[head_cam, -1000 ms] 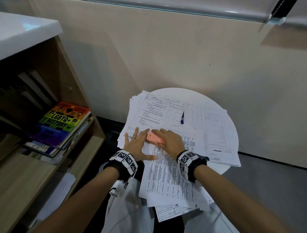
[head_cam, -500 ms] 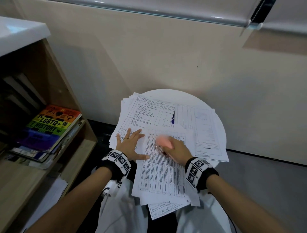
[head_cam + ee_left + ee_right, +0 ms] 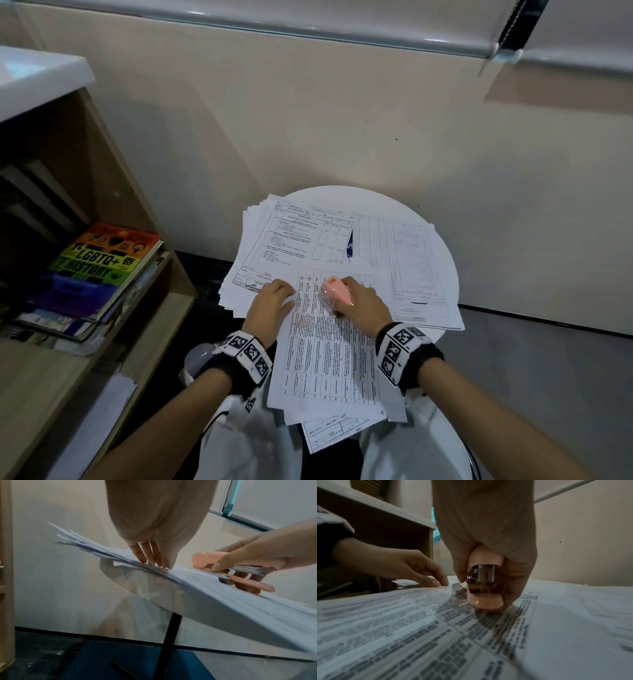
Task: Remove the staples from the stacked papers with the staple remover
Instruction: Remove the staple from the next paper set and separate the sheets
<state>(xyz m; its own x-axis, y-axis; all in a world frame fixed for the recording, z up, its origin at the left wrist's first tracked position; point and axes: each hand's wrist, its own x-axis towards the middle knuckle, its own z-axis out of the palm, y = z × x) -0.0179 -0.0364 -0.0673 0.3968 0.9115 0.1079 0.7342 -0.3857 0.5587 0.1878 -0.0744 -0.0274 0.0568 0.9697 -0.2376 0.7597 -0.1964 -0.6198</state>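
A printed top sheet (image 3: 329, 353) lies on a loose stack of papers (image 3: 291, 240) on the round white table (image 3: 442, 260). My right hand (image 3: 363, 305) grips a pink staple remover (image 3: 337, 291), nose down on the upper part of that sheet. In the right wrist view the staple remover (image 3: 485, 600) rests its base on the print, fingers wrapped round both sides. My left hand (image 3: 274, 305) presses its fingertips (image 3: 150, 558) on the sheet's left edge, a little left of the staple remover (image 3: 205, 559). No staple is visible.
A wooden shelf unit (image 3: 102, 192) stands at the left with a rainbow-covered book (image 3: 102, 263) on a pile. A beige wall (image 3: 376, 137) is close behind the table. Papers overhang the near edge above my lap (image 3: 246, 442). A black table leg (image 3: 169, 635) shows below.
My right hand carried the staple remover from the sheet's top left corner to the right and tipped it up. My left hand drew its spread fingers in and shifted onto the sheet's edge.
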